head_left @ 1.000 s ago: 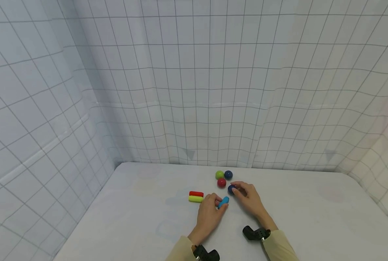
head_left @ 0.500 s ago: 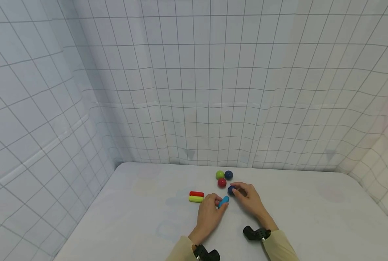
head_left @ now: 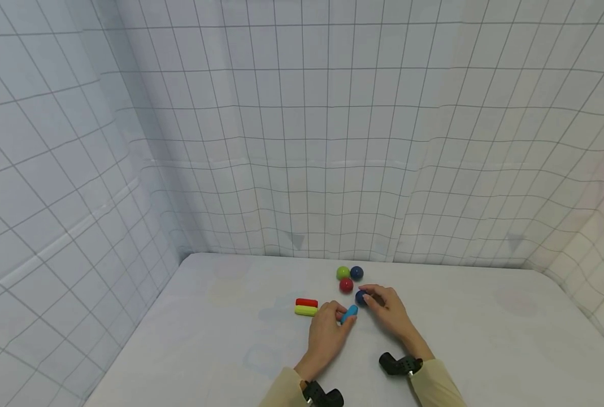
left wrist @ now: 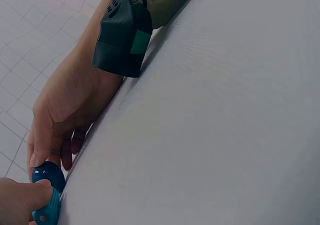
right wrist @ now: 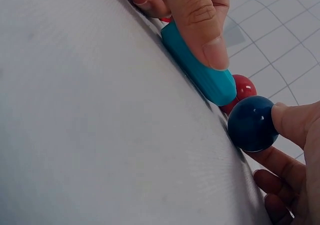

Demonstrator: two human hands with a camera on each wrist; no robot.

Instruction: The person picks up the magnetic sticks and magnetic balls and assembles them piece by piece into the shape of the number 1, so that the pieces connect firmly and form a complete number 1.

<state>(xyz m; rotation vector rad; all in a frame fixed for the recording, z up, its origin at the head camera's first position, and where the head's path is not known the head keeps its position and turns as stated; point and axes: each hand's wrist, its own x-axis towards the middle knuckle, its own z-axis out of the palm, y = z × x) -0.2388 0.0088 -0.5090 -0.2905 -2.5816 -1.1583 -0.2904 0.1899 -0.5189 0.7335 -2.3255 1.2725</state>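
In the head view my left hand (head_left: 327, 334) pinches a small light-blue oblong piece (head_left: 352, 313) between thumb and fingers, low over the white table. The right wrist view shows its ribbed side and rounded end, while the left wrist view shows a small hole in the other end. My right hand (head_left: 392, 312) holds a glossy dark blue ball (right wrist: 252, 124) between thumb and fingertips, close beside the oblong piece's rounded end. Just beyond this ball sits a red ball (head_left: 346, 285), partly hidden behind it in the right wrist view.
A green ball (head_left: 343, 273) and another dark blue ball (head_left: 356, 273) stand behind the red one. Left of my left hand, a red oblong piece (head_left: 307, 302) and a yellow one (head_left: 305, 310) lie side by side. Grid-patterned white curtains (head_left: 302, 169) enclose the table (head_left: 220, 339).
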